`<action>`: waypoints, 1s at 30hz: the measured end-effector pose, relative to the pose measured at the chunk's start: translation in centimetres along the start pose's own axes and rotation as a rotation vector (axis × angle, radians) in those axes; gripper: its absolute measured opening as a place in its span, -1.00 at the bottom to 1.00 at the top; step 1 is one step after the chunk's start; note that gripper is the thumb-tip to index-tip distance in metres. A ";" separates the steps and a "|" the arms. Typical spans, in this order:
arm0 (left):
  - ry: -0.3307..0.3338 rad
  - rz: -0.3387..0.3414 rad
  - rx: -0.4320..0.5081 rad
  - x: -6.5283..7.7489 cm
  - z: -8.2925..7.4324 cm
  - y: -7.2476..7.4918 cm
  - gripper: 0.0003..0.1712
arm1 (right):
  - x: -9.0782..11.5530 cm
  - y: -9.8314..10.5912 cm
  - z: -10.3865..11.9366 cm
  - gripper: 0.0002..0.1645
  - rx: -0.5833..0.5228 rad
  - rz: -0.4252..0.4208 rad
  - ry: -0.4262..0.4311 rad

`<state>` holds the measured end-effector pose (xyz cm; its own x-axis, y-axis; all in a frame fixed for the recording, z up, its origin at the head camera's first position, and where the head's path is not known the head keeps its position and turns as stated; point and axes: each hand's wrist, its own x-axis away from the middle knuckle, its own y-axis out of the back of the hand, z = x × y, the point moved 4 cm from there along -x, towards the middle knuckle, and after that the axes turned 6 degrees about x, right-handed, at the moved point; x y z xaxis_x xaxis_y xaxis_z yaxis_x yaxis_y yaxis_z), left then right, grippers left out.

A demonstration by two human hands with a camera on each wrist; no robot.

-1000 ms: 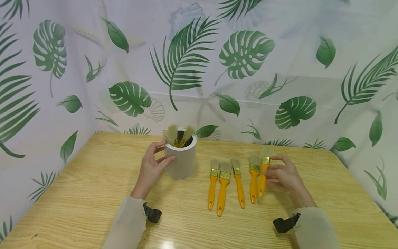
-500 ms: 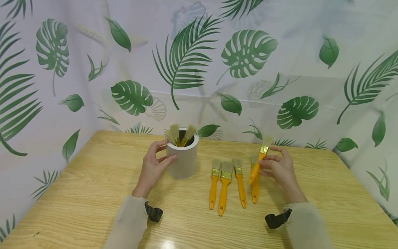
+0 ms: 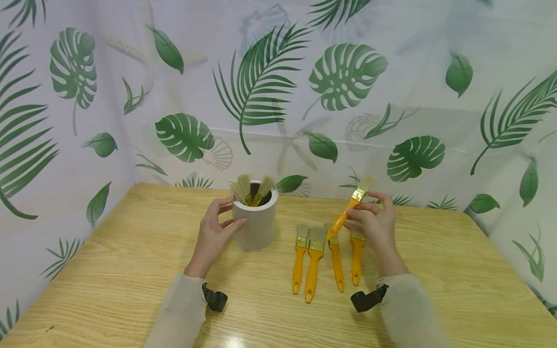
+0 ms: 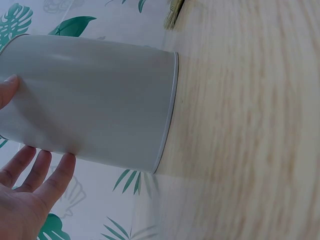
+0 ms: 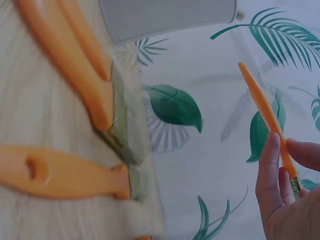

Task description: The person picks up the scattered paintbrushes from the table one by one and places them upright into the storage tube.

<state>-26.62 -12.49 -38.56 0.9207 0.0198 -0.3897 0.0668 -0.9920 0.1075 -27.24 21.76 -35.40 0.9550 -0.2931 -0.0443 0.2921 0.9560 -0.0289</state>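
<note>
My left hand [image 3: 214, 238] holds a grey-white can [image 3: 256, 229] with a white rim, thumb in front and fingers along its left side. The can stands upright on the table, and bristle ends of several paintbrushes [image 3: 264, 186] stick out of it; their handles are hidden inside. To the right, my right hand [image 3: 377, 227] pinches a paintbrush [image 3: 344, 216] with an orange handle, lifted off the table and tilted, bristles up and handle end toward the left. In the right wrist view, thumb and fingers close on the handle [image 5: 267, 112] near the metal band.
Several orange-handled paintbrushes [image 3: 312, 270] lie side by side on the wooden table [image 3: 109, 270], bristles pointing away; the rightmost brush [image 3: 356, 261] is partly hidden behind the right hand. A leaf-printed cloth [image 3: 270, 159] hangs along the table's back edge.
My right hand has picked the rightmost paintbrush off the table and moved it up and left, its handle tilting toward the can. The left hand stays on the can.
</note>
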 end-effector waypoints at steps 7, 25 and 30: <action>0.002 0.004 0.000 -0.1 0.1 0.0 -0.38 | 0.1 -2.1 1.2 -0.31 -0.102 -0.017 0.056; 0.008 0.007 0.014 -0.1 0.2 0.0 -0.39 | 0.1 -8.7 4.0 -0.35 -0.304 -0.016 0.178; 0.005 0.003 0.007 -0.1 0.2 0.0 -0.39 | 0.5 -10.6 4.3 -0.32 -0.333 -0.015 0.223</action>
<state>-26.75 -12.49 -38.69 0.9227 0.0173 -0.3852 0.0611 -0.9929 0.1018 -29.67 11.58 -30.80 0.9054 -0.3385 -0.2563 0.2387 0.9050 -0.3520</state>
